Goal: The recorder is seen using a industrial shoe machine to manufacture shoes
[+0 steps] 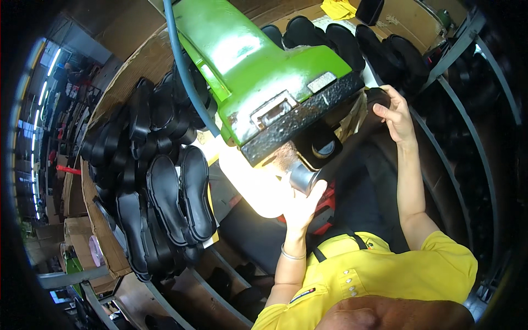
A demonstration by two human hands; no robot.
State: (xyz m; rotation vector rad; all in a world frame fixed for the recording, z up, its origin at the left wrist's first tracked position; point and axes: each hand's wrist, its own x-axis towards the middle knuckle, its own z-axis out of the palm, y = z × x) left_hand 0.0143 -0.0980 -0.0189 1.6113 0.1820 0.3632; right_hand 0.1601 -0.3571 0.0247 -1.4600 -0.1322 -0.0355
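Yellow shirt closest in, and both arms go up to the green machine. The left hand curls around a shiny metal cylinder under the head; the right hand grips the far end of a black sole. The sole runs lengthwise from lower left to upper right, mid-work by the look of it. Stacked soles wait on the left.

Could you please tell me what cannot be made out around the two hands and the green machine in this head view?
- Black shoe part at the right hand: mostly hidden behind the green machine.
- Left hand: its palm side is washed out by lamp glare, so its grip is unclear.
- Machine top: cut off by the upper edge.
- Black soles lower left: the pile's depth is lost in shadow.
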